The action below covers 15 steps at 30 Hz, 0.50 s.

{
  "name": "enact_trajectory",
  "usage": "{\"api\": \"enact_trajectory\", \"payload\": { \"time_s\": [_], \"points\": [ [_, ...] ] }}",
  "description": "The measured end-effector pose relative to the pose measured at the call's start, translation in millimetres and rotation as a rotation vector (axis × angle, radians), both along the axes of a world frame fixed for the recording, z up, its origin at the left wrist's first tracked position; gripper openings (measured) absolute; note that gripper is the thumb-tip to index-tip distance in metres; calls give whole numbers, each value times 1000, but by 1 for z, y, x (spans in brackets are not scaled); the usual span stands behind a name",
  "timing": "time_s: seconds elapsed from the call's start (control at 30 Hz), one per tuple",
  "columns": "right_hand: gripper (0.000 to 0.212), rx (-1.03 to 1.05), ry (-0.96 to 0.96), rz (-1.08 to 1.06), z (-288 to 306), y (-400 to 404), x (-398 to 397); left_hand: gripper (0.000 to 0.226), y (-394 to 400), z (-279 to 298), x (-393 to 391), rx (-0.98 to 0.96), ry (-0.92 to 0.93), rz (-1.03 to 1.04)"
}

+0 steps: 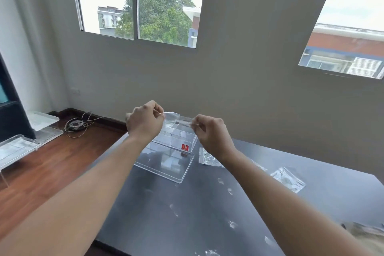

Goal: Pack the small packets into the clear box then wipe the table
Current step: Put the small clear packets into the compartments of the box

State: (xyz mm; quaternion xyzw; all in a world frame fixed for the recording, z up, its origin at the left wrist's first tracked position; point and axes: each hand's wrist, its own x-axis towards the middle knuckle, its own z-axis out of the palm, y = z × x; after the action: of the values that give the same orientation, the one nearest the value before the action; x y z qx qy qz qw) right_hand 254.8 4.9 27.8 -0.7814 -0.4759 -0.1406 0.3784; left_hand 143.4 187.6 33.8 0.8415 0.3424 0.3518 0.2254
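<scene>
Both hands are raised above the far end of the dark table [187,224]. My left hand [144,119] and my right hand [209,131] each pinch one end of a small clear packet [176,119], stretched between them in the air. Directly below stands the clear box [166,166], with a clear lid or second box bearing a red sticker [185,147] on top of it. Two more small clear packets lie on the table to the right, one [207,157] near the box and one [287,178] further right.
White smudges [230,191] dot the table top. A blurred pale object [365,233] sits at the table's right front edge. On the wooden floor to the left are clear acrylic stands [18,147] and a coil of cables [76,125]. A grey wall stands just behind the table.
</scene>
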Motion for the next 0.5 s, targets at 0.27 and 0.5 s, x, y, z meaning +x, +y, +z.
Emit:
{"api": "enact_trajectory", "payload": {
  "time_s": [0.27,0.5],
  "points": [
    [15,-454,-540,30,-8,3,15,8,8,-32,17,166,93,14],
    [41,-600,-328,138,15,-1,11,7,7,-37,16,178,47,35]
  ]
}}
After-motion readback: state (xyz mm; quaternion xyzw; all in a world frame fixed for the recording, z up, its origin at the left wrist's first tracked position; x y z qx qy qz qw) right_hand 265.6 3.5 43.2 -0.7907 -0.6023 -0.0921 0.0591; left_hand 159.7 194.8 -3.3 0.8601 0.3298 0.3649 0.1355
